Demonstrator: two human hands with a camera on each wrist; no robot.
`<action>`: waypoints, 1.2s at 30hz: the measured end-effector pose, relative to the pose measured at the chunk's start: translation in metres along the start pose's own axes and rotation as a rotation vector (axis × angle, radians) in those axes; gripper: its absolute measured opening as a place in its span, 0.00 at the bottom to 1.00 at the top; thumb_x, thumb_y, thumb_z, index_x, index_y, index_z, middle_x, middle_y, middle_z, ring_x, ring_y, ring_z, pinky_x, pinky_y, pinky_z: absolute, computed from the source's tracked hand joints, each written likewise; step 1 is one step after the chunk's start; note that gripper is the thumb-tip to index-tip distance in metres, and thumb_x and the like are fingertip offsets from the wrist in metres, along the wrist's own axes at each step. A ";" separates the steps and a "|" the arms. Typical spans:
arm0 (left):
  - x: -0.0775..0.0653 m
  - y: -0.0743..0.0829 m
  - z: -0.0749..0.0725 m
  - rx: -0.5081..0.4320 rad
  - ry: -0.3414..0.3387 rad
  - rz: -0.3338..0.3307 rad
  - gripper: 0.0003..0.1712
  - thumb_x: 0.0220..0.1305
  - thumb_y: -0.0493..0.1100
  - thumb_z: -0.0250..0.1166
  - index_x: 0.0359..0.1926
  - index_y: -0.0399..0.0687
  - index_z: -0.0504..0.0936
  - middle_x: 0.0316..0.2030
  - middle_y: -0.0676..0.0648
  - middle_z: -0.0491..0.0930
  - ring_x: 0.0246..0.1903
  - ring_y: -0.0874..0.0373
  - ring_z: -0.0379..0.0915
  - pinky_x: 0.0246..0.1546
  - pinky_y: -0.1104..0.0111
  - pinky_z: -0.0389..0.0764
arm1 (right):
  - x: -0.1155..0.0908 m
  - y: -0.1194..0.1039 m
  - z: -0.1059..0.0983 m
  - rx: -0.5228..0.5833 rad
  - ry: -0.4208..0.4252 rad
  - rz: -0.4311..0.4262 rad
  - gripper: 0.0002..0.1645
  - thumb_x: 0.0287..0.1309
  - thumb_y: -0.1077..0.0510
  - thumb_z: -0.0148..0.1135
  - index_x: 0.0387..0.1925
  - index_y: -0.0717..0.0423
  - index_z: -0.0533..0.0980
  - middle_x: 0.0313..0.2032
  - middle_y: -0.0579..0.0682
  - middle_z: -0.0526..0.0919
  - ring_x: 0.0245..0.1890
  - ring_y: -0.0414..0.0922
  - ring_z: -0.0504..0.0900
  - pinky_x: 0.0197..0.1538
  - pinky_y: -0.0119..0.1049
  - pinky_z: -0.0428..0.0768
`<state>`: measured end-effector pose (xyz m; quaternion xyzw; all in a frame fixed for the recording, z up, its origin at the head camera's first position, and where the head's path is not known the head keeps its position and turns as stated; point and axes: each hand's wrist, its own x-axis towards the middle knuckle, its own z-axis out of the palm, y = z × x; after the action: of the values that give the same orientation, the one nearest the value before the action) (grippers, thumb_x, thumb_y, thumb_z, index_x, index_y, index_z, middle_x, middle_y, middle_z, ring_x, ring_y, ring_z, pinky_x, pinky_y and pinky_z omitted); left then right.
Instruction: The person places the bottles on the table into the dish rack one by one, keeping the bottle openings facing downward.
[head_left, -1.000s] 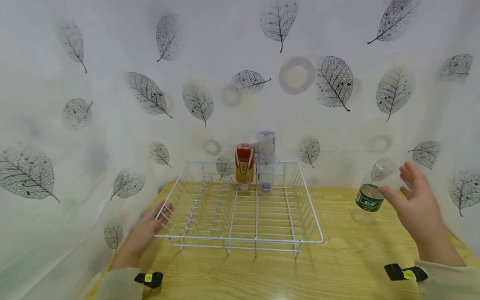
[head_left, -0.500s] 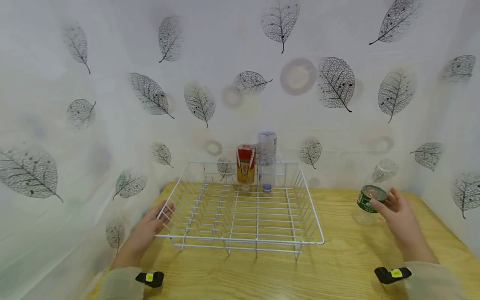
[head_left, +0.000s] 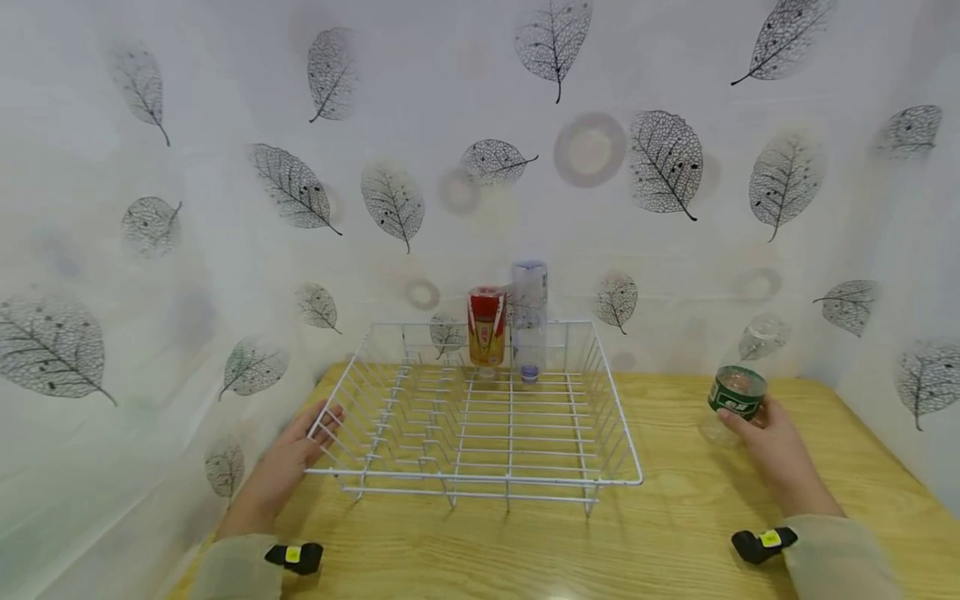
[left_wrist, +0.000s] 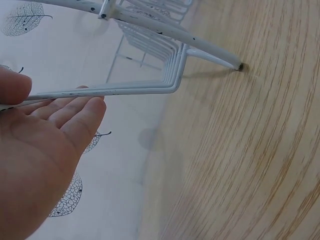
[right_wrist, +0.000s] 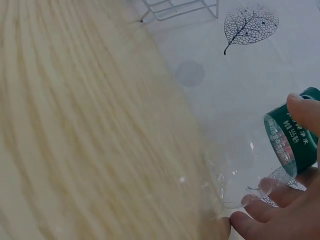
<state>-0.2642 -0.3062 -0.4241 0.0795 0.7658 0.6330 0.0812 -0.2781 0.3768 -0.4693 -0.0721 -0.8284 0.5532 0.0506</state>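
Note:
A white wire dish rack (head_left: 480, 477) stands on the table. At its left side, my left hand (head_left: 288, 450) holds the rim. In the left wrist view, the rack's wire (left_wrist: 130, 92) passes between thumb (left_wrist: 14, 86) and nearly straight fingers. Off to the right stands a clear plastic bottle (head_left: 738, 392) with a green label, narrow end up. My right hand (head_left: 780, 454) grips it around the label. Seen from the right wrist, the thumb lies on the label (right_wrist: 295, 135), while the other fingers curve around the clear lower part.
Two bottles stand upside down at the back of the rack: a red and yellow one (head_left: 486, 327) and a taller clear one (head_left: 529, 317). Behind the wood-grain table (head_left: 675, 533) hangs a white leaf-print curtain (head_left: 450, 100), which also runs along the left and right sides.
My right hand has come in from the right, its spread fingers closing around the green-labelled bottle. The left hand stays at the rack's side, and the rack has not moved.

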 end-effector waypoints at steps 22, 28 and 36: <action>-0.002 0.004 -0.001 0.031 -0.002 0.012 0.44 0.68 0.27 0.41 0.81 0.42 0.34 0.79 0.38 0.44 0.76 0.39 0.43 0.73 0.49 0.47 | -0.010 -0.013 0.009 -0.038 0.030 -0.054 0.60 0.70 0.36 0.56 0.79 0.65 0.34 0.73 0.76 0.50 0.69 0.74 0.54 0.64 0.72 0.60; 0.000 0.004 -0.002 0.098 0.010 0.016 0.40 0.74 0.29 0.39 0.80 0.38 0.34 0.79 0.35 0.40 0.76 0.34 0.37 0.73 0.43 0.41 | -0.017 -0.037 0.013 -0.126 0.028 -0.197 0.55 0.72 0.39 0.57 0.80 0.61 0.39 0.72 0.74 0.54 0.67 0.76 0.58 0.56 0.76 0.66; -0.004 0.010 -0.002 0.344 0.086 0.077 0.42 0.81 0.46 0.49 0.81 0.44 0.34 0.79 0.37 0.38 0.76 0.34 0.34 0.72 0.38 0.43 | -0.035 -0.074 0.018 -0.151 -0.024 -0.324 0.50 0.72 0.45 0.60 0.81 0.54 0.44 0.72 0.70 0.57 0.68 0.75 0.58 0.56 0.77 0.66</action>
<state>-0.2608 -0.3072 -0.4135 0.0944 0.8619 0.4982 0.0092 -0.2510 0.3265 -0.4083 0.0653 -0.8689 0.4748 0.1237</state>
